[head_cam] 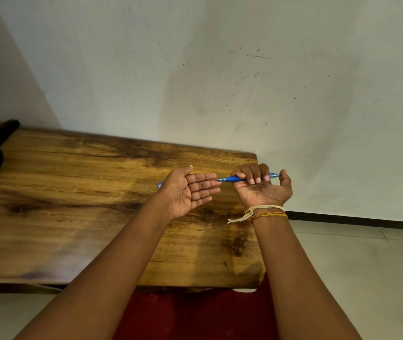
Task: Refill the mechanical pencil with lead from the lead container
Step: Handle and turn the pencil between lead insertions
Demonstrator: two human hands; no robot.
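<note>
We see the surface (72,192) pushed against the wall (220,69). Our right hand (263,190) is over the surface's right end, with the pencil (234,178) in it. Our left hand (190,192) is just left of the pencil's tip.

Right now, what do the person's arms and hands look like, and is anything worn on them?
Both forearms are bare, with no sleeves or gloves in view. The left hand has no rings, watch or bands visible. The right hand also shows no rings, but its wrist carries tied threads: a cream-white cord with a loose frayed end, and thinner orange and yellow strands just below it.
</note>
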